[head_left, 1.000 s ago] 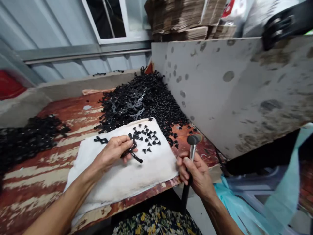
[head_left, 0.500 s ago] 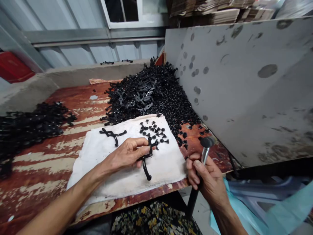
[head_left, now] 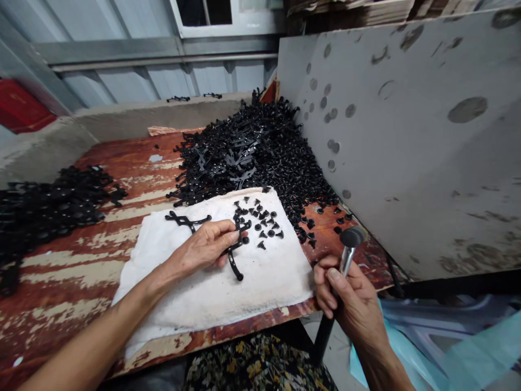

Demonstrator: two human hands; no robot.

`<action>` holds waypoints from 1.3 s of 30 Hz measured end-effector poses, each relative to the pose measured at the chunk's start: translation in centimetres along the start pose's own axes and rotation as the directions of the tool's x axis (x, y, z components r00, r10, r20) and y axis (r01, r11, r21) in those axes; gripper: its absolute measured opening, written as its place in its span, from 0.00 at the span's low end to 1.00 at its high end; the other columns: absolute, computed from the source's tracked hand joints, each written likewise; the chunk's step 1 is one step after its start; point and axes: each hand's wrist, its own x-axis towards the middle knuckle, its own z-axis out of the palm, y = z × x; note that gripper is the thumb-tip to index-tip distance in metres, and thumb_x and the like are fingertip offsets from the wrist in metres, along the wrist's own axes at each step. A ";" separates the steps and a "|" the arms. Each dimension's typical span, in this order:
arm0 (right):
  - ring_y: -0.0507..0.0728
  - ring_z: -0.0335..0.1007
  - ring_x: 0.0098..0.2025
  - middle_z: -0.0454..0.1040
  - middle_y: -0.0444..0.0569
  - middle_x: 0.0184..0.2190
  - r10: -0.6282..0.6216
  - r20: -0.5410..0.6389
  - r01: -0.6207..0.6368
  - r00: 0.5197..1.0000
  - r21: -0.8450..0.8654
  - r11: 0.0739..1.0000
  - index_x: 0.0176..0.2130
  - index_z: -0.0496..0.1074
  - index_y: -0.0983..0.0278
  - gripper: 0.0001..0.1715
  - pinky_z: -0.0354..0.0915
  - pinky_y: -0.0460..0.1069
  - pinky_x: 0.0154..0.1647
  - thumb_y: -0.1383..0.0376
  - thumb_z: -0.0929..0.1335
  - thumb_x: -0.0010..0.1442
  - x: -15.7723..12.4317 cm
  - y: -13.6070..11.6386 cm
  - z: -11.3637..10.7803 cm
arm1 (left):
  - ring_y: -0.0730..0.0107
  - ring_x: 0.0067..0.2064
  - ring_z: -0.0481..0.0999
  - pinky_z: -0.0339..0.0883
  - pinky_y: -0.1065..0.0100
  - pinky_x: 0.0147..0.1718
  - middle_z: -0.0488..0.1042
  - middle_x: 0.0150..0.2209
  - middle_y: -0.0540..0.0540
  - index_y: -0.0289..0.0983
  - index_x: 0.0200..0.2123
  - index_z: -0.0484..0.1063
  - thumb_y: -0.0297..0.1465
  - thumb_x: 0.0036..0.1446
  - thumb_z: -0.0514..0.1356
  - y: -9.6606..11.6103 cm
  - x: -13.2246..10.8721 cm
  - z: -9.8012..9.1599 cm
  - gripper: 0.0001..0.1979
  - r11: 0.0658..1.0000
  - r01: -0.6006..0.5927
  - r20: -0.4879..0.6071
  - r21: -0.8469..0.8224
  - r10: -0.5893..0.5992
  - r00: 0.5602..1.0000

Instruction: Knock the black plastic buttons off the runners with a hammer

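Observation:
My left hand [head_left: 203,245] pinches a black branched bracket [head_left: 233,260] above the white cloth [head_left: 268,285]. My right hand [head_left: 350,290] is closed round a hammer [head_left: 352,237] with a dark round head, a silver neck and a black handle; it is past the cloth's right edge. A second black bracket [head_left: 179,219] lies on the cloth, partly hidden behind my left hand. Several small black studs [head_left: 271,233] are scattered on the cloth, to the right of the held bracket.
Behind the cloth rises a big heap of black parts [head_left: 248,146]. Another black pile [head_left: 49,203] sits at the left on the worn red-brown table [head_left: 85,271]. A grey spotted board [head_left: 399,141] stands at the right. Light blue plastic [head_left: 480,347] hangs at the lower right.
My left hand has moved slightly left and up with the bracket, uncovering more of the studs. My right hand still holds the hammer, and the view has shifted a little.

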 end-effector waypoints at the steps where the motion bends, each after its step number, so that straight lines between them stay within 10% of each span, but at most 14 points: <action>1: 0.44 0.54 0.15 0.71 0.42 0.25 0.003 -0.004 -0.003 1.000 -0.003 1.000 0.37 0.75 0.59 0.07 0.57 0.39 0.11 0.59 0.73 0.59 0.0 0.0 0.0 | 0.82 0.17 0.60 0.47 0.75 0.16 0.72 0.24 0.50 0.36 0.27 0.65 0.48 0.51 0.63 0.2 0.0 0.3 0.21 1.000 -0.008 0.015 0.000 0.008 1.000; 8: 0.44 0.54 0.15 0.71 0.42 0.25 -0.004 -0.005 0.004 1.000 -0.020 1.000 0.37 0.75 0.59 0.07 0.56 0.40 0.11 0.59 0.72 0.59 0.1 0.0 0.0 | 0.80 0.17 0.62 0.48 0.74 0.18 0.58 0.18 0.57 0.37 0.27 0.65 0.44 0.57 0.58 0.1 0.6 2.4 0.16 0.996 -0.076 0.156 0.037 0.069 0.985; 39: 0.45 0.53 0.15 0.70 0.42 0.26 0.025 0.005 -0.025 1.000 -0.016 1.000 0.37 0.74 0.59 0.09 0.58 0.41 0.10 0.57 0.72 0.59 0.0 0.0 -0.4 | 0.80 0.14 0.57 0.47 0.74 0.16 0.66 0.14 0.52 0.38 0.23 0.62 0.48 0.51 0.62 1.2 1.1 1.3 0.21 0.997 0.046 0.017 0.058 -0.048 0.999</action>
